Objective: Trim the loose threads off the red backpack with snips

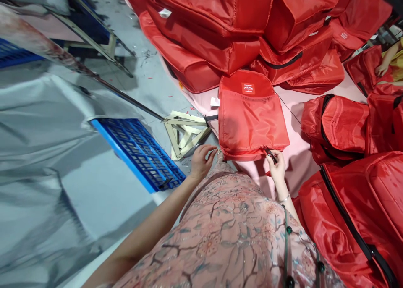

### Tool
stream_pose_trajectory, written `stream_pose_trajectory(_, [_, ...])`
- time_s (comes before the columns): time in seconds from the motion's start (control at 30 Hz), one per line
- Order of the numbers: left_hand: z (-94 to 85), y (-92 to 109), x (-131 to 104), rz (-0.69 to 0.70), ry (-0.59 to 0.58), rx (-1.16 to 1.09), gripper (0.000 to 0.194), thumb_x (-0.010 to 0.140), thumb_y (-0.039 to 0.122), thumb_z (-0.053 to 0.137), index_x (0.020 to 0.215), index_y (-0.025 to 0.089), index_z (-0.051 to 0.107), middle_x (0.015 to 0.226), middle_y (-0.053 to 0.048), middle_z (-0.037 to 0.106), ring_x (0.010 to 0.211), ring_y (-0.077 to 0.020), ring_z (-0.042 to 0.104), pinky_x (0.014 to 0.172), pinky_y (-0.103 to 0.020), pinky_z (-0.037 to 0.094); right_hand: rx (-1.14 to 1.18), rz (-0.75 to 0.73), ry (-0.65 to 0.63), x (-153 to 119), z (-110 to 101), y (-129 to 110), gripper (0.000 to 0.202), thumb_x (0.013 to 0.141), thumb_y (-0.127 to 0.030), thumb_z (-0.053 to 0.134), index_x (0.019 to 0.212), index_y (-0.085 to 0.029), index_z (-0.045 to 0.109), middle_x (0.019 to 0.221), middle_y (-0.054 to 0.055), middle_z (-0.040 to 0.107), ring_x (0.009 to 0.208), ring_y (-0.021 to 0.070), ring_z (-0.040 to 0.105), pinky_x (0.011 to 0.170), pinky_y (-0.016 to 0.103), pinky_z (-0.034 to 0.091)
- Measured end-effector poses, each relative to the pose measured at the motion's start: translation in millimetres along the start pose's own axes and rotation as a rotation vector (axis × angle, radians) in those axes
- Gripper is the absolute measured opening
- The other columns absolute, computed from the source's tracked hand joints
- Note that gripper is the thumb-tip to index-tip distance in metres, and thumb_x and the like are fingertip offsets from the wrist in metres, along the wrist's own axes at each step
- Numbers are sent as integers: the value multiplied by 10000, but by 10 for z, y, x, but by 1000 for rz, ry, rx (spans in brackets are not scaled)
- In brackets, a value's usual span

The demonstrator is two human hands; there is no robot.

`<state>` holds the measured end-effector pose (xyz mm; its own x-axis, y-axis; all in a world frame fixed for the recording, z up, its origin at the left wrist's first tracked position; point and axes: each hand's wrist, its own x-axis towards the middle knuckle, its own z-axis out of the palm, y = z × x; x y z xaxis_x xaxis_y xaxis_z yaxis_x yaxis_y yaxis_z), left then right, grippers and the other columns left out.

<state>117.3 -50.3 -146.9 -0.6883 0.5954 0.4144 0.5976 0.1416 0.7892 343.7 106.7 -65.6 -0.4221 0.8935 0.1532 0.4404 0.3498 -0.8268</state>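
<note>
A red fabric bag (252,122) lies flat on the pink cloth in front of me, its orange-red label patch at the far side. My right hand (277,167) is at the bag's near edge, closed around small dark thread snips (271,155), whose tips are against the edge. Off the bag's near left corner, my left hand (203,161) has thumb and fingers curled together in a pinch; whatever may be between them is too small to make out. A white tag (215,101) sticks out at the bag's left side.
Red bags (201,48) are piled at the back, with more red bags (352,212) on the right. Pink cloth (292,105) covers the table. To the left are a blue plastic grate (138,149), a cream metal frame (176,132) and grey sheeting (37,153). Another person's hand (382,68) is far right.
</note>
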Motion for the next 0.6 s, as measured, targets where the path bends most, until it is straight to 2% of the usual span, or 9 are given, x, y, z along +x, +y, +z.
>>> stream_pose_trajectory(0.1, [22, -68, 3, -212, -83, -127, 272, 829, 410, 529, 875, 165, 637, 839, -46, 642, 780, -154, 586, 737, -284, 460, -11, 27, 116, 62, -116, 145, 335, 758, -391, 586, 987, -152, 534, 976, 80, 590, 891, 169, 558, 835, 313, 450])
stream_pose_trajectory(0.2, [137, -65, 10, -437, -129, -298, 379, 806, 506, 504, 868, 153, 629, 783, -44, 649, 724, -159, 594, 699, -283, 462, -49, 93, 230, 142, -196, 275, 360, 771, -433, 555, 960, -127, 570, 961, 99, 607, 886, 179, 566, 842, 323, 454])
stream_pose_trajectory(0.3, [237, -43, 32, -574, -191, -468, 471, 774, 599, 483, 818, 146, 605, 718, -38, 629, 686, -161, 586, 684, -287, 457, -88, 108, 337, 212, -244, 349, 396, 794, -457, 516, 969, -114, 608, 976, 119, 614, 907, 188, 568, 868, 337, 447])
stream_pose_trajectory(0.43, [237, 3, 104, -659, -226, -546, 539, 721, 678, 488, 756, 146, 570, 674, -27, 598, 646, -153, 554, 642, -276, 437, -141, 97, 364, 242, -259, 382, 449, 787, -481, 504, 993, -102, 632, 1022, 150, 613, 954, 207, 571, 912, 360, 432])
stream_pose_trajectory(0.6, [105, 121, 188, -645, -285, -496, 566, 682, 721, 481, 635, 158, 511, 540, 13, 491, 528, -130, 466, 530, -256, 367, -38, 216, 232, 135, -232, 418, 545, 746, -544, 502, 1072, -120, 607, 1108, 166, 625, 1047, 266, 582, 935, 394, 442])
